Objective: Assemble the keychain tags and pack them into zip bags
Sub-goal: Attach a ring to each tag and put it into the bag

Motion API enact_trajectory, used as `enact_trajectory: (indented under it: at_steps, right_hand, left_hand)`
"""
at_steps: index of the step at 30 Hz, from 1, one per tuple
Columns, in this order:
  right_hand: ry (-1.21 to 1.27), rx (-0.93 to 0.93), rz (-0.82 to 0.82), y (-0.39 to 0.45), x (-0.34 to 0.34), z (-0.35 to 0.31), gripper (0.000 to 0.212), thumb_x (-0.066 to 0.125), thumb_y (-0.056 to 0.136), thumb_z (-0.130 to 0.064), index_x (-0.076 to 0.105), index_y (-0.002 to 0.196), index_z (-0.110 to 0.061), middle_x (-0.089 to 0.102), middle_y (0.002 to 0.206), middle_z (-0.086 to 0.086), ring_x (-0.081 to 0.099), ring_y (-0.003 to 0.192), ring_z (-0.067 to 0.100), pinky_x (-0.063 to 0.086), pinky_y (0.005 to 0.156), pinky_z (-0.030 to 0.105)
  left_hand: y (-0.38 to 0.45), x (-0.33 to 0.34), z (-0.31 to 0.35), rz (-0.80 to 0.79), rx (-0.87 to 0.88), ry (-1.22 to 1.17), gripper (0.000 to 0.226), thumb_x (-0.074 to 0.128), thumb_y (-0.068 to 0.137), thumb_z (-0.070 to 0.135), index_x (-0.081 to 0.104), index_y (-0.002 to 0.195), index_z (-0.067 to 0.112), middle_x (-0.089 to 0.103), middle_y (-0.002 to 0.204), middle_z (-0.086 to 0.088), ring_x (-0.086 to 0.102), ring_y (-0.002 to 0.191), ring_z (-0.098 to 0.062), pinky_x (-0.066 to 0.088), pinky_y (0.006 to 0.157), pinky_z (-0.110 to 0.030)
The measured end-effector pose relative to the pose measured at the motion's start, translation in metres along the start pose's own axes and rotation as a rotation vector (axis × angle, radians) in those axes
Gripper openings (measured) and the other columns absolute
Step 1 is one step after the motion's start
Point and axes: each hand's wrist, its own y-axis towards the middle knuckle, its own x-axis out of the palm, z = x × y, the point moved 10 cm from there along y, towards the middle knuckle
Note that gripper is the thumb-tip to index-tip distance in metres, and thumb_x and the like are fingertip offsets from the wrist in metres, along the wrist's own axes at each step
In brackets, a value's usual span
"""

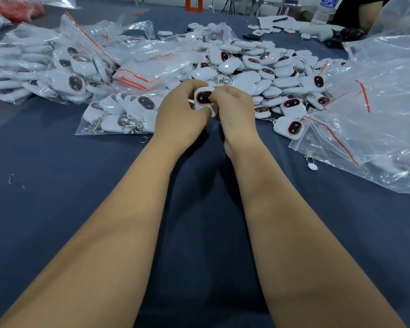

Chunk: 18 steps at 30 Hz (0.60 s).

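Both hands meet over the middle of the dark blue table (pixel 57 209). Between them is one white keychain tag (pixel 202 98) with a black oval window ringed in red. My left hand (pixel 181 114) grips its left side with curled fingers. My right hand (pixel 234 107) pinches its right edge. A large loose pile of the same white tags (pixel 258 67) lies just beyond the hands. A filled zip bag (pixel 118 114) with tags and metal clasps lies to the left of my left hand.
Several packed zip bags (pixel 45 67) are heaped at the back left. Empty clear zip bags with red strips (pixel 376 114) are stacked at the right. A loose key ring (pixel 143 139) and a small clasp piece (pixel 311 163) lie on the cloth. Another person's arm (pixel 369 17) is at the far right.
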Motion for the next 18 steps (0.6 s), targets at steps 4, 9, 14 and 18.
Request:
enact_trajectory:
  at_steps: [4, 9, 14, 18]
  right_hand:
    - [0.018, 0.001, -0.016, -0.0003, 0.001, 0.0001, 0.014, 0.065, 0.081, -0.002, 0.071, 0.074, -0.013, 0.066, 0.063, -0.002, 0.059, 0.066, 0.017, 0.051, 0.07, 0.032]
    - [-0.047, 0.008, -0.037, 0.0009, 0.0034, 0.0029, 0.011, 0.061, 0.085, -0.004, 0.071, 0.084, -0.01, 0.063, 0.059, -0.005, 0.057, 0.056, 0.011, 0.047, 0.059, 0.027]
    - [-0.137, -0.004, -0.039, 0.0018, 0.0029, 0.0036, 0.011, 0.06, 0.087, -0.006, 0.07, 0.089, -0.01, 0.067, 0.068, -0.001, 0.059, 0.06, 0.011, 0.047, 0.062, 0.026]
    - [-0.126, -0.02, -0.049, 0.0009, 0.0035, 0.0013, 0.016, 0.059, 0.085, -0.002, 0.07, 0.081, -0.011, 0.068, 0.068, 0.002, 0.059, 0.061, 0.012, 0.048, 0.062, 0.026]
  left_hand:
    - [0.0002, 0.0001, 0.0004, 0.004, 0.004, -0.015, 0.033, 0.062, 0.081, 0.01, 0.064, 0.108, 0.03, 0.068, 0.102, 0.013, 0.064, 0.091, -0.008, 0.056, 0.084, -0.034]
    - [0.0026, -0.0006, -0.0039, 0.023, -0.037, -0.023, 0.032, 0.055, 0.085, 0.011, 0.066, 0.114, 0.022, 0.069, 0.107, 0.004, 0.066, 0.098, -0.019, 0.054, 0.09, -0.043]
    - [0.0022, -0.0001, -0.0057, 0.019, -0.061, -0.014, 0.03, 0.05, 0.086, 0.011, 0.067, 0.109, 0.02, 0.069, 0.102, 0.002, 0.066, 0.096, -0.022, 0.054, 0.09, -0.045]
    - [0.0007, -0.0012, -0.0059, 0.03, -0.072, -0.022, 0.028, 0.05, 0.087, 0.011, 0.067, 0.108, 0.02, 0.07, 0.099, 0.002, 0.067, 0.094, -0.022, 0.054, 0.089, -0.046]
